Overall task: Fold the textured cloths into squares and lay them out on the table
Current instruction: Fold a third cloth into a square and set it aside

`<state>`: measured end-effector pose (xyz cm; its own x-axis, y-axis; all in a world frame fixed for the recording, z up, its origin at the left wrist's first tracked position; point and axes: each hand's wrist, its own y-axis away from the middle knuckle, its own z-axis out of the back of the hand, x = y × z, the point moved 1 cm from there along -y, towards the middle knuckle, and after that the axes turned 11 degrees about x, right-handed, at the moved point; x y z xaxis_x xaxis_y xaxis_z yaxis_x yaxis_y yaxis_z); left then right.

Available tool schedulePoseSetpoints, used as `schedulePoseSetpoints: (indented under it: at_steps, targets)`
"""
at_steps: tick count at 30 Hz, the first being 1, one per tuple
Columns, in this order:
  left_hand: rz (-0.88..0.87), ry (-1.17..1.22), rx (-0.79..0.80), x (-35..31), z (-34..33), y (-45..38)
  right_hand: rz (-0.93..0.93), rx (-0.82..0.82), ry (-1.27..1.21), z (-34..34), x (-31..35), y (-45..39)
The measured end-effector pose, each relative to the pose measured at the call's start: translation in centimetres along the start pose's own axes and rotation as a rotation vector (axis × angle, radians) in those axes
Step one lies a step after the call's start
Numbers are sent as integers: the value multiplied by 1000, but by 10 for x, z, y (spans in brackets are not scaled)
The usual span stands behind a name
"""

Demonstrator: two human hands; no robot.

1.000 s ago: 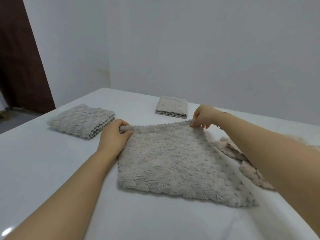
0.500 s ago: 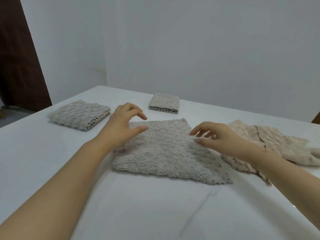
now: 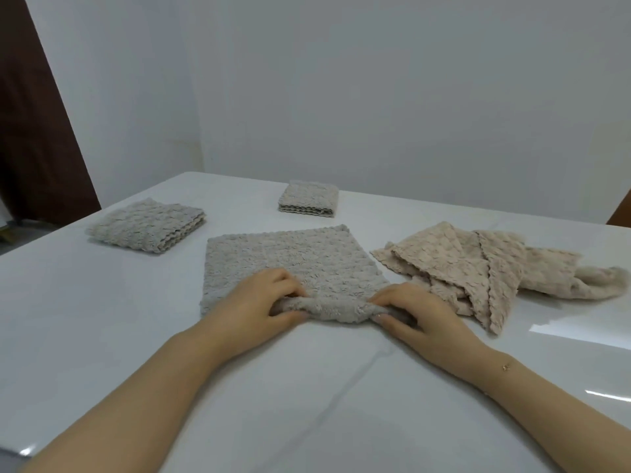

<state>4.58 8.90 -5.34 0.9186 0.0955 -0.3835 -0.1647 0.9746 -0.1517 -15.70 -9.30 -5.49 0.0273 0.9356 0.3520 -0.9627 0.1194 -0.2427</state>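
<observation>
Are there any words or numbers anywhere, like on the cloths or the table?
No text: there are no words, numbers or labels to read.
The grey cloth that the left hand and right hand are pinching is plain.
The two folded cloths, the beige cloths, the white table and the wall are plain too.
</observation>
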Motion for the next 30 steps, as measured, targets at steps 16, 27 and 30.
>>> schedulePoseSetpoints:
  at_steps: [16,27,30]
  targets:
    - [-71,-249,-219,-7,19,7,-266,-153,-422,2,-8,-1]
    - [19,-411,-172,-12,11,31,-188,-188,-415,6,0,6]
    - [33,-466,-224,-16,11,29,-125,-250,-505,8,4,9]
